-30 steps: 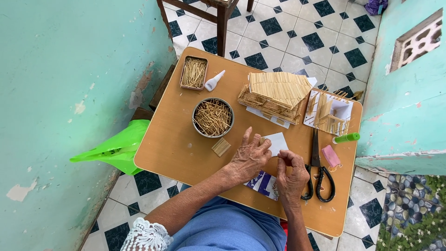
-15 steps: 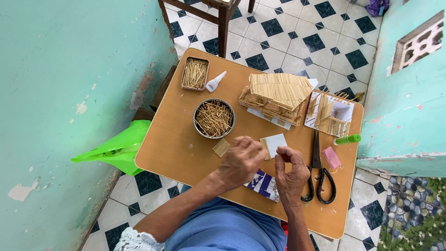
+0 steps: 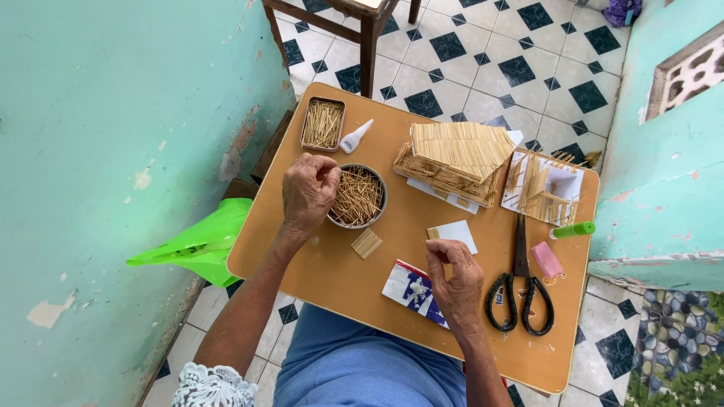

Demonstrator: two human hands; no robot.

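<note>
Left hand (image 3: 311, 192) is up at the round bowl of sticks (image 3: 357, 197), fingers bunched into a pinch right over the bowl's near-left rim, thumb and fingertips pressed together. Whether a stick is caught in that pinch, I cannot tell from the head view; it is too fine to make out. The bowl lies directly to the right of this hand, touching distance, and the sticks inside run every which way, with no single long axis.

Right hand (image 3: 455, 277) hangs low over the near side of the desk (image 3: 392, 294), fingers curled in, thumb and forefinger meeting just below a white card (image 3: 457, 234) and seeming to nip its near edge. The card sits just ahead of it, a small bundle of sticks (image 3: 366, 243) lies to its left, angled diagonally between the two hands.

So the left hand is clearly the nearer one to the bowl, while the right is well apart from it.

Farther back stand the stick house (image 3: 455, 160), a rectangular tin of sticks (image 3: 323, 123) and a small white glue bottle (image 3: 354, 137). Black scissors (image 3: 522, 290) lie to the right, blades pointing away from the person.
</note>
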